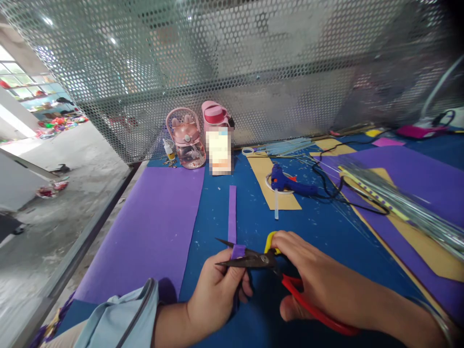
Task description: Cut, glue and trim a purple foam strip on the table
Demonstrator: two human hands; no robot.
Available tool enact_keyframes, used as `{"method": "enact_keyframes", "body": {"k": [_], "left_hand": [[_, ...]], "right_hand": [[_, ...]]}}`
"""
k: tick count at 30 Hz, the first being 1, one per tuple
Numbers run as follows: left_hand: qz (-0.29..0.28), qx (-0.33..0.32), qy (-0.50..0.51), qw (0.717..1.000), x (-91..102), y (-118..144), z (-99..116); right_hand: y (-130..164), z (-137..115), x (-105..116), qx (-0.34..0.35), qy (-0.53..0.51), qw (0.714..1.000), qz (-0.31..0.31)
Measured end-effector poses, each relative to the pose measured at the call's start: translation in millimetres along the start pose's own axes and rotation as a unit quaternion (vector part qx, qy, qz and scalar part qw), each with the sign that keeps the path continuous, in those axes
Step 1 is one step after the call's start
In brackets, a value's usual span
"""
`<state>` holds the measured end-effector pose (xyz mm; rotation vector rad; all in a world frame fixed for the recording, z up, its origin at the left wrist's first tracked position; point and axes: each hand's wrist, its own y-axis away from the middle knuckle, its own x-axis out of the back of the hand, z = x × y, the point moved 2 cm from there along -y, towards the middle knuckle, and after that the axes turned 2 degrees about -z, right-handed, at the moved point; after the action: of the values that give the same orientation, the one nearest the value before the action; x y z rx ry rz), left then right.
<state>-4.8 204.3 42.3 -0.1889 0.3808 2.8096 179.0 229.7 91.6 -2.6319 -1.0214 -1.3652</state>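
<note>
At the near edge of the surface point(290, 227) our two hands meet over a purple strip point(232, 215). Our left hand point(213, 299) pinches the near end of the strip between thumb and fingers point(232, 278), holding it up off the blue mat while the rest of it lies flat and points away from us. Our right hand point(319, 285) grips the scissors point(253, 260) by their red and yellow handles, fingers curled tight through and around the loops. The blades stand slightly apart, with the folded end of the strip between them, just above the left thumb.

We judge the chief risk to be the blades closing on the left thumb or forefinger, since the pinch sits right beside the cut. A slack pinch could also let the strip twist, so the cut runs crooked or merely folds the material; we cannot quite tell how far the strip sits into the blades.

Farther off, a blue glue gun point(290, 183) rests on a tan sheet point(275, 188), its black cord point(344, 193) looping to the right. A stray elbow could catch that cord and drag the gun. Two pink bottles point(197, 137) stand by the mesh screen point(232, 72), and a wide purple sheet point(152, 232) lies to the left.
</note>
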Motion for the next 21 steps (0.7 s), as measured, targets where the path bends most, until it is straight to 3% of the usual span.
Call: {"method": "enact_keyframes", "body": {"k": [13, 21], "left_hand": [[0.007, 0.006, -0.005, 1.0, 0.2, -0.8, 0.2], [0.005, 0.017, -0.009, 1.0, -0.5, 0.6, -0.1]], "right_hand": [[1.0, 6.5, -3.1, 0.022, 0.01, 0.999, 0.024], [-0.9, 0.1, -0.3, -0.018, 0.004, 1.0, 0.017]]}}
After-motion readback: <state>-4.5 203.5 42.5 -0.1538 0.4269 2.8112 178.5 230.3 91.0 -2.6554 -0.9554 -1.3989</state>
